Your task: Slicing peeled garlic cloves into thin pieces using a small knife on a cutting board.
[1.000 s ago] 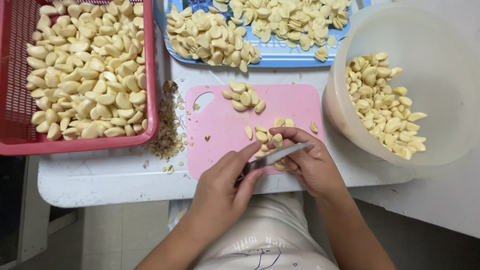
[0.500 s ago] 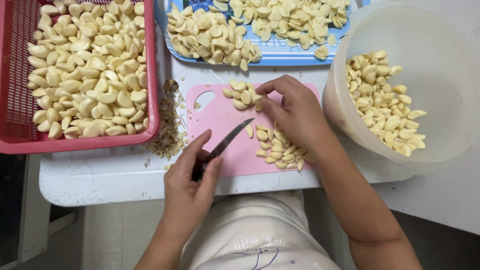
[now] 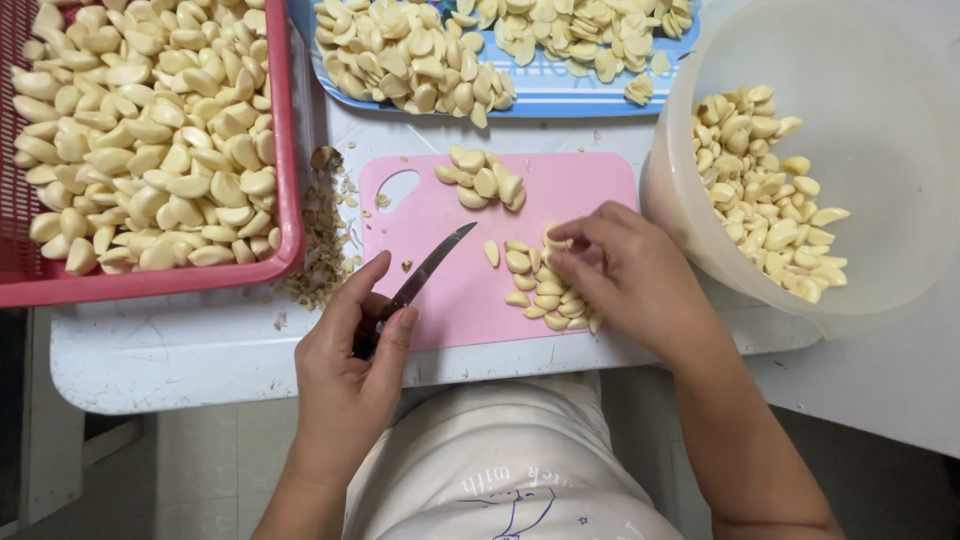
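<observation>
The left hand [image 3: 345, 375] is closed around the dark handle of a small knife [image 3: 420, 283]; the blade lies low over the pink cutting board [image 3: 450, 300] with its tip pointing up and to the right; half a second ago the knife sat much the same way, so it has hardly moved; the right hand [image 3: 625, 275] has come down from the small pile of garlic cloves [image 3: 485, 182] near the top of the board; now it rests on the bigger pile of garlic cloves [image 3: 535, 285] in the middle of the board, with its fingertips [image 3: 560, 255] pinching one clove there; a second ago both hands were close together at the near edge of the board; the board lies on the white tabletop [image 3: 180, 350]; a red basket [image 3: 290, 200] full of cloves is on the left, a blue tray [image 3: 560, 95] of cloves is at the top, and a big white bowl [image 3: 880, 130] with cloves is on the right; bits of garlic skin [image 3: 325, 250] lie between the basket and the board
</observation>
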